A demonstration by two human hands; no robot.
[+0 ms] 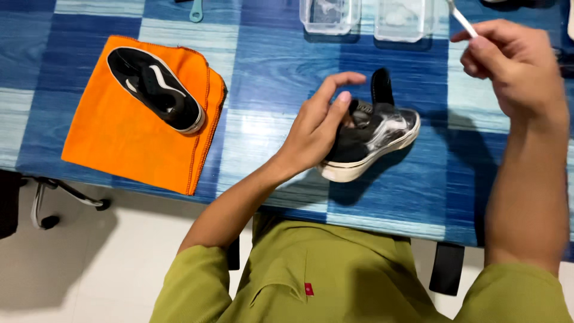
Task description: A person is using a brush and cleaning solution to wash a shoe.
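My left hand (320, 125) grips a black sneaker (376, 137) with a white sole and a wet, shiny side, holding it tilted on the blue checked table (263, 54). Its tongue stands up behind the hand. My right hand (514, 63) is raised at the upper right, fingers closed on a thin white handle (463, 21) whose far end runs out of view. The matching black sneaker (155, 88) with a white stripe lies on an orange cloth (113, 143) at the left, away from both hands.
Two clear plastic containers (330, 15) (403, 19) stand at the table's far edge. A teal tool handle (196, 11) lies at the top left. The table's near edge runs along my body; a chair base (54, 203) stands on the white floor below left.
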